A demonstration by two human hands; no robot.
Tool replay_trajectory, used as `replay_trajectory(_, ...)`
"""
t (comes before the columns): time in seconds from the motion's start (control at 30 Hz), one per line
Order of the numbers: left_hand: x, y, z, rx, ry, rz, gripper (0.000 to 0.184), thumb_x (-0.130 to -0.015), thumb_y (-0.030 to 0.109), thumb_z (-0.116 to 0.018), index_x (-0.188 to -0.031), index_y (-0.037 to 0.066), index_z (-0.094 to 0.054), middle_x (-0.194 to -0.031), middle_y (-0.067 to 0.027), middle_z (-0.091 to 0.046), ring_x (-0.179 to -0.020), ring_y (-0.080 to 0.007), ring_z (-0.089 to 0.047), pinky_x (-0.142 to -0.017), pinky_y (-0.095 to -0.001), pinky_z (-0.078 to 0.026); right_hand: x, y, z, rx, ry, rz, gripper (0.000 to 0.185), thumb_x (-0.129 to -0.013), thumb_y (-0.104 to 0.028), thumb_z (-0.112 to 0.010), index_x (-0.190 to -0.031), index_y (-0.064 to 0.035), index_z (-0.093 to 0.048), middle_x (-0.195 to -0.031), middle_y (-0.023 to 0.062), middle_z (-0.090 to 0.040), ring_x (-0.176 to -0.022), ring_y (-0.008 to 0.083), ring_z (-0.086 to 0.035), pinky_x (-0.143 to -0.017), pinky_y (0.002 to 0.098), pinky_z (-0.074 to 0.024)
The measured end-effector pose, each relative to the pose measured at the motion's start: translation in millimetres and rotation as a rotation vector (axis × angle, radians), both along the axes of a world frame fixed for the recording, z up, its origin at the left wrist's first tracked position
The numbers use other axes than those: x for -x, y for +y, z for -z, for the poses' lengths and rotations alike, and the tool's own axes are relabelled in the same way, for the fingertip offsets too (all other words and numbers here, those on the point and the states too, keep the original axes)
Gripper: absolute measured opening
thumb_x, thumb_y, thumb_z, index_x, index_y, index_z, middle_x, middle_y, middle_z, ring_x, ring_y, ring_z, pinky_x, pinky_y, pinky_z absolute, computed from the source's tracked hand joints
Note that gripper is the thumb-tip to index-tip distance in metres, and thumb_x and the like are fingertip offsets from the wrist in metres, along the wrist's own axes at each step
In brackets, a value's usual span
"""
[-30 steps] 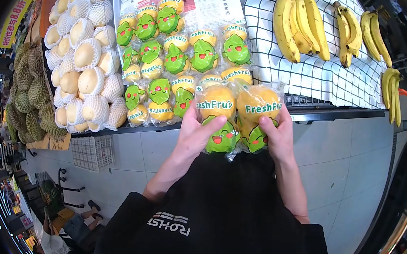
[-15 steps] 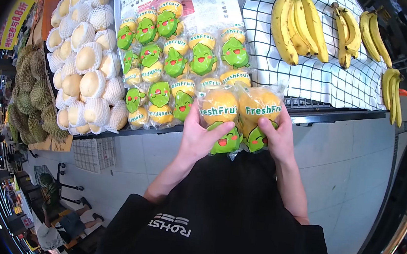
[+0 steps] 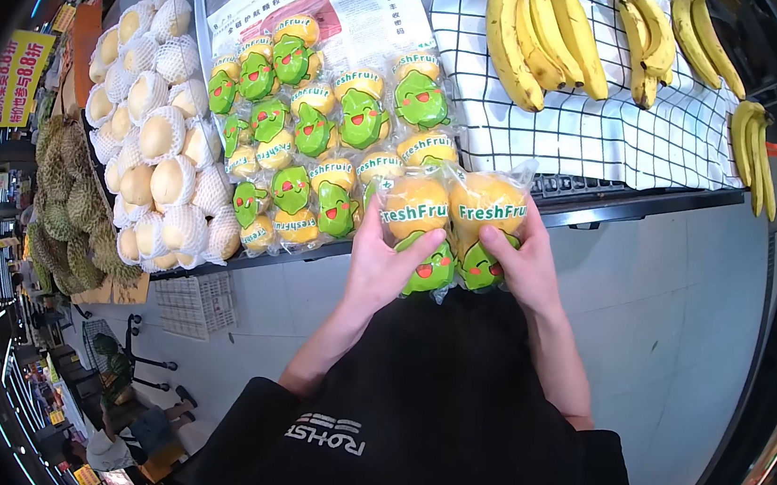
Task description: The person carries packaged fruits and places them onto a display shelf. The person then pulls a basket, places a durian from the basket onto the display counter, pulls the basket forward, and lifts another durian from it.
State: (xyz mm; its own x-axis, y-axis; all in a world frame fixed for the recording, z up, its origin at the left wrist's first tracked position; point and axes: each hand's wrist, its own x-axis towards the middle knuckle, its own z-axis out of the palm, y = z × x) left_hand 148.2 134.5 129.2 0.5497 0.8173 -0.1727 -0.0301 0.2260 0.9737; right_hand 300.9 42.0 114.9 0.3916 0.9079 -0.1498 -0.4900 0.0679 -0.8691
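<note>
My left hand (image 3: 385, 259) is closed around a clear plastic bag of yellow-orange fruit (image 3: 419, 192), its thumb pressed on the front. My right hand (image 3: 526, 265) grips a second bag of yellow-orange fruit (image 3: 485, 196) the same way. Both bags are upright side by side in front of my chest, printed "FreshFruit" with a green smiling face. My fingers behind the bags are hidden. Just beyond, several matching bags (image 3: 361, 118) lie in rows on the stand, partly over a newspaper sheet (image 3: 357, 2).
Pale round fruits in white foam nets (image 3: 168, 180) are stacked at left, with durians (image 3: 62, 199) beyond. Bananas (image 3: 533, 40) lie on a checked cloth (image 3: 551, 137) at right. The stand's dark edge (image 3: 639, 203) is before me. A white crate (image 3: 197, 303) and a seated person are lower left.
The view has shifted, so the stand's fruit appears further left and the floor at right shows more. Both hands keep hold of the two bags, now held slightly closer together.
</note>
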Motion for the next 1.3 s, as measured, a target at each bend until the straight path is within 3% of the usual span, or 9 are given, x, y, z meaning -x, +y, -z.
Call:
replay_trajectory(0.3, -28, -23, 8, 0.018, 0.064, 0.053, 0.063, -0.081, 0.003, -0.070, -0.131, -0.001, -0.033, -0.116, -0.0108, -0.057, -0.105, -0.0155, -0.057, -0.090, -0.0298, -0.048, -25, -26, 16, 0.038, 0.031, 0.056, 0.050, -0.085, -0.008, -0.066, -0.128, -0.0002, -0.042, -0.117, 0.0087, -0.058, -0.108, 0.0144, -0.055, -0.091, 0.0290, -0.0452)
replay_trajectory(0.63, -42, -54, 2, 0.098, -0.063, 0.124, 0.069, -0.081, -0.001, -0.067, -0.137, -0.001, -0.027, -0.129, -0.0115, -0.047, -0.119, -0.0180, -0.048, -0.100, -0.0338, -0.040, -44, -50, 21, 0.122, 0.040, 0.100, 0.045, -0.086, -0.011, -0.066, -0.124, 0.0013, -0.046, -0.110, 0.0086, -0.061, -0.101, 0.0133, -0.058, -0.086, 0.0279, -0.0470)
replay_trajectory(0.9, -21, -63, -1, 0.131, -0.134, 0.089, 0.069, -0.082, -0.005, -0.063, -0.140, -0.001, -0.027, -0.132, -0.0117, -0.046, -0.122, -0.0190, -0.046, -0.103, -0.0342, -0.038, -26, -60, 17, 0.103, 0.033, 0.101, 0.040, -0.090, -0.014, -0.061, -0.124, 0.0024, -0.047, -0.110, 0.0088, -0.061, -0.100, 0.0127, -0.058, -0.085, 0.0276, -0.0471)
replay_trajectory(1.3, 65, -62, -1, 0.156, -0.193, 0.025, 0.066, -0.081, -0.003, -0.066, -0.137, -0.002, -0.031, -0.126, -0.0102, -0.051, -0.116, -0.0174, -0.051, -0.099, -0.0335, -0.042, 56, -55, 10, 0.085, -0.049, 0.093, 0.039, -0.091, -0.016, -0.059, -0.123, 0.0030, -0.048, -0.108, 0.0086, -0.062, -0.096, 0.0125, -0.059, -0.083, 0.0272, -0.0476)
